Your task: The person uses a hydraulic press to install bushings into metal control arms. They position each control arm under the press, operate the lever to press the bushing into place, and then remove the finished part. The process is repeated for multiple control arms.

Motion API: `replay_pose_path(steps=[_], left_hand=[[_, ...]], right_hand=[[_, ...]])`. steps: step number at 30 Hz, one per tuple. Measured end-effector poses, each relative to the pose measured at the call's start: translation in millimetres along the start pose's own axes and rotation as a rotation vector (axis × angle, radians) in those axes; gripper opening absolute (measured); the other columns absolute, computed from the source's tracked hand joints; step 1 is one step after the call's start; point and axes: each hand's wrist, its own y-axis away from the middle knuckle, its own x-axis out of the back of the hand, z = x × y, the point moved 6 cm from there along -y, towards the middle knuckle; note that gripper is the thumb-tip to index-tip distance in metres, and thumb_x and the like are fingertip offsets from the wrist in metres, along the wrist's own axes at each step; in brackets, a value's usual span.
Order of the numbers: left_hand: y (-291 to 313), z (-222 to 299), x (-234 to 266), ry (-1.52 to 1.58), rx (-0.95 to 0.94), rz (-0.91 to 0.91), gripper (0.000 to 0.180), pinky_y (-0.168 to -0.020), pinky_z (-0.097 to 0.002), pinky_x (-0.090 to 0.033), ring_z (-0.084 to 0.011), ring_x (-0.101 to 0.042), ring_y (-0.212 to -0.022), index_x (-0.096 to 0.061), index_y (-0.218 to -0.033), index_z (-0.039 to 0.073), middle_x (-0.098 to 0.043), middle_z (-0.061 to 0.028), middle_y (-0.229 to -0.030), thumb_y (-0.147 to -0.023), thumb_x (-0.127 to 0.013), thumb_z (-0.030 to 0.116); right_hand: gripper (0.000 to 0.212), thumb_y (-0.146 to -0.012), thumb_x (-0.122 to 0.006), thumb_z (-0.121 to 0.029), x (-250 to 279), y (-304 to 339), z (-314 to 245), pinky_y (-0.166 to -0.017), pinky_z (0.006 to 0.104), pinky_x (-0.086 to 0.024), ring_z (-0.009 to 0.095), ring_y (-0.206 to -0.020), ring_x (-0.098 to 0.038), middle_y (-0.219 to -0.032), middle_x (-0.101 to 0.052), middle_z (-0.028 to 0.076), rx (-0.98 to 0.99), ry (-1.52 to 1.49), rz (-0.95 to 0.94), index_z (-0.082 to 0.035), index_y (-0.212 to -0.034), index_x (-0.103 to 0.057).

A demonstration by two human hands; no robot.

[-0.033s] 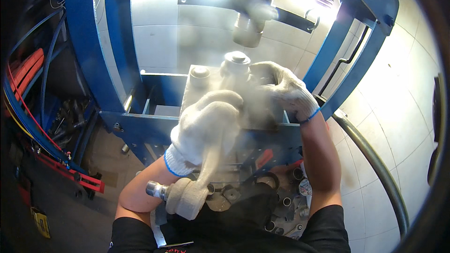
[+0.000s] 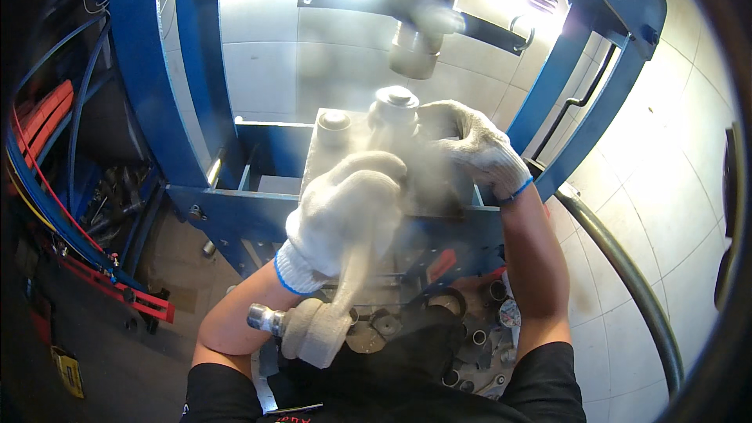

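Slightly shifted since the earlier frame, the hammer (image 2: 313,330) in the left hand (image 2: 345,215) now sits a touch to the right, and the right hand (image 2: 470,149) has barely moved. Both hands wear white knit gloves. That left hand is clenched around the hammer's handle, with the blurred head hanging below the wrist, near the person's chest. Just past it, the right hand grasps the side of a grey metal block (image 2: 376,149) resting on the bed of a blue press (image 2: 157,94). Directly above both hands hangs the press ram (image 2: 415,47). Below the right forearm lie loose metal rings and sleeves (image 2: 478,321)
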Motion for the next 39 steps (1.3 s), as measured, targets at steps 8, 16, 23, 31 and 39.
replay_pose_path(steps=[8, 16, 23, 31, 39], left_hand=[[-2.6, 1.4, -0.8, -0.128, -0.085, -0.004, 0.02, -0.077, -0.0363, -0.057, -0.0237, -0.068, -0.089, -0.064, -0.096, 0.004, -0.066, -0.0187, -0.115, -0.092, -0.075, 0.02], [-7.6, 1.1, -5.8, -0.118, -0.051, 0.0, 0.014, -0.081, -0.0392, -0.056, -0.0292, -0.069, -0.094, -0.064, -0.093, 0.005, -0.067, -0.0195, -0.114, -0.086, -0.075, 0.012], [-8.1, -0.6, -2.6, -0.146, -0.099, -0.052, 0.014, -0.08, -0.0398, -0.056, -0.0302, -0.07, -0.093, -0.064, -0.093, 0.006, -0.068, -0.0183, -0.114, -0.085, -0.076, 0.01], [-8.7, 2.4, -2.0, -0.26, -0.178, -0.021, 0.017, -0.076, -0.0381, -0.057, -0.0285, -0.07, -0.088, -0.064, -0.095, 0.005, -0.067, -0.0182, -0.112, -0.082, -0.075, 0.005], [-11.4, 8.8, -6.0, -0.268, -0.208, 0.001, 0.018, -0.075, -0.0369, -0.057, -0.0284, -0.069, -0.087, -0.063, -0.093, 0.004, -0.066, -0.0163, -0.111, -0.08, -0.075, 0.001]], right_hand=[[0.05, -0.082, -0.081, -0.008, 9.3, -7.6, 6.2, -0.089, 0.0296, -0.057, 0.017, -0.102, -0.069, -0.114, -0.072, 0.011, 0.013, -0.052, 0.225, 0.001, -0.127, -0.064], [0.06, -0.08, -0.083, -0.009, 20.5, -25.9, -40.1, -0.082, 0.0282, -0.06, 0.017, -0.093, -0.072, -0.109, -0.073, 0.012, 0.21, -0.305, 0.172, 0.004, -0.133, -0.058], [0.053, -0.08, -0.083, -0.007, 7.9, -31.9, -61.0, -0.076, 0.0257, -0.056, 0.012, -0.085, -0.068, -0.106, -0.073, 0.007, 0.138, -0.246, 0.028, 0.004, -0.127, -0.063], [0.046, -0.083, -0.079, -0.001, -12.8, -40.0, -68.1, -0.089, 0.0344, -0.061, 0.02, -0.099, -0.072, -0.113, -0.072, 0.012, 0.2, -0.344, 0.009, 0.002, -0.127, -0.063], [0.059, -0.084, -0.082, -0.013, -13.5, -26.0, -62.8, -0.094, 0.0325, -0.057, 0.019, -0.105, -0.068, -0.118, -0.069, 0.011, 0.258, -0.35, 0.111, 0.004, -0.135, -0.058]])
